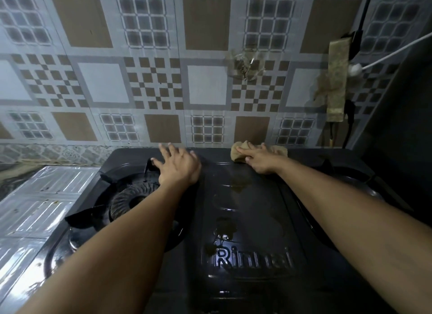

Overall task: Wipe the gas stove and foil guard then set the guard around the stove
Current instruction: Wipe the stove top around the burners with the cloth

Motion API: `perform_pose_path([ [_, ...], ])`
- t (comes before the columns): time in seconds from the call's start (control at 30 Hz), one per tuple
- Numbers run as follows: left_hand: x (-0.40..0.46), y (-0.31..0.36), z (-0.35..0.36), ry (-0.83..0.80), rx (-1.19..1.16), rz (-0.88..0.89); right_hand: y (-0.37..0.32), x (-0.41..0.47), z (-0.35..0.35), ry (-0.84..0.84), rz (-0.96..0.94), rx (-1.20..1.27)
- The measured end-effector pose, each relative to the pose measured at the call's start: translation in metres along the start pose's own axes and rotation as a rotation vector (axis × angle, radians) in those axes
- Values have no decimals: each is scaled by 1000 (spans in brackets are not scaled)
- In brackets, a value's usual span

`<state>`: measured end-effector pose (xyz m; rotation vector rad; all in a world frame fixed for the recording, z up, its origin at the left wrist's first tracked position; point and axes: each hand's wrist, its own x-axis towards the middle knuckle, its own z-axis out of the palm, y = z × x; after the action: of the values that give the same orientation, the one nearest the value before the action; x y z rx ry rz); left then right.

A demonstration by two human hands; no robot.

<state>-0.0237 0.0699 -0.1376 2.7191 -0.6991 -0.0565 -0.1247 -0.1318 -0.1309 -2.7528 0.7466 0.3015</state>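
Head view: black gas stove (254, 220) fills the bottom centre, glossy, w/ raised "Rinnai" lettering near its front edge and brownish greasy smears down the middle panel. Left hand (178, 166) lies flat, fingers spread, on the stove's back edge just beside the left burner (131, 201). Right hand (260, 159) presses a tan cloth (240, 152) w/ straight fingers at the back edge, centre-right. Foil guard (44, 196), shiny and spotted, lies flat along the stove's left side.
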Motion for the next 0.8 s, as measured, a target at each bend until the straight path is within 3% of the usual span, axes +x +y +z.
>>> perform_pose_path([
  [0.17,-5,-11,-12,61,-79,198,-63,-18,19,-63,-168,-46],
  [0.3,-14,-36,-18,3,157,73,-75,-34,21,-107,-229,-59],
  [0.4,-19,-44,-14,-38,48,-29,-79,-59,34,-119,-307,-95],
  [0.5,-18,-41,-14,-40,10,-22,-77,-68,38,-108,-335,-136],
  [0.67,-29,-52,-20,-140,134,18,-93,-42,26,-105,-206,-125],
  [0.8,-35,-51,-22,-191,169,17,-95,-68,36,-55,-242,-117],
])
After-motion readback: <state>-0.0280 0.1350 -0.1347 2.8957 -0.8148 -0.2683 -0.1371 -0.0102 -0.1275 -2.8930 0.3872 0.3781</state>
